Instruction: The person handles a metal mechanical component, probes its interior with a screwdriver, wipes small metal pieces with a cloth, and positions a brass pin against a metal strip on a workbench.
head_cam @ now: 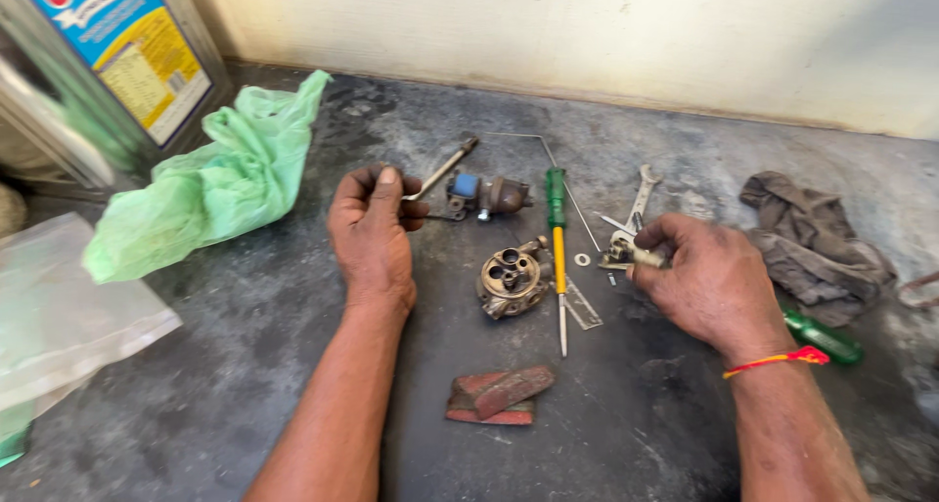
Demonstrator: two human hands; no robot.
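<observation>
Hands on dark, stained worktop. Left hand closed on thin metal rod, just left of small part with blue collar. Right hand pinching small brass fitting, beside open-end spanner. Between hands: round carburettor body and green-and-yellow screwdriver, nearly touching. Below: reddish-brown scrap. Far left: green plastic bag. Far right: grey rag.

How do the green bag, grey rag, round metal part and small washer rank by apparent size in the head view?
Largest to smallest:
1. green bag
2. grey rag
3. round metal part
4. washer

The bag and rag lie about equally far from the camera, so their order looks safe.
</observation>
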